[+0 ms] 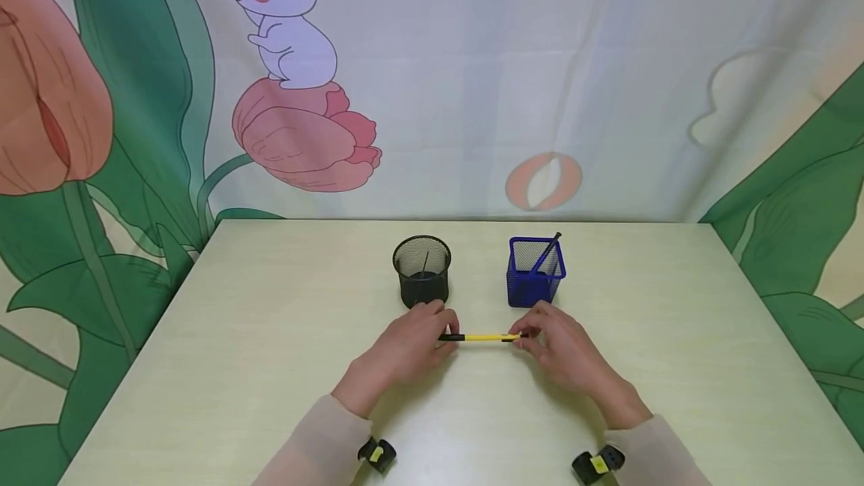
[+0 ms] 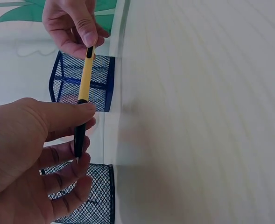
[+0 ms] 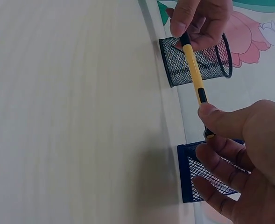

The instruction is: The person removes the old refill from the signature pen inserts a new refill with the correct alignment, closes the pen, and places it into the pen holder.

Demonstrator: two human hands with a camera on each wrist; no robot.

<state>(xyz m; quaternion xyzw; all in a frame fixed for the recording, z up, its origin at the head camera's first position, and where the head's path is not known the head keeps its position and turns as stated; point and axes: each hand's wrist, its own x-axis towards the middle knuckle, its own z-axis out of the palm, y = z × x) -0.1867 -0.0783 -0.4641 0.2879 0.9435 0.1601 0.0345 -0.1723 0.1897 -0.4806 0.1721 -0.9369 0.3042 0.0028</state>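
A yellow pen (image 1: 482,337) with black ends lies level between the two hands. The left hand (image 1: 413,343) pinches its black tip end; in the left wrist view the thumb and fingers of that hand (image 2: 44,154) hold the black grip part (image 2: 80,135), point showing. At the clip end, the right hand (image 1: 563,351) pinches it with thumb and fingers, as the right wrist view shows of the hand (image 3: 254,154) and pen (image 3: 193,67). Just behind the left hand stands a round black mesh holder (image 1: 424,287); behind the right, a square blue mesh holder (image 1: 529,287).
A dark pen (image 1: 547,252) leans in the blue holder, and a thin dark stick (image 1: 425,262) shows in the black one. Beyond the pale table's far edge (image 1: 324,222) hangs a printed curtain (image 1: 432,96).
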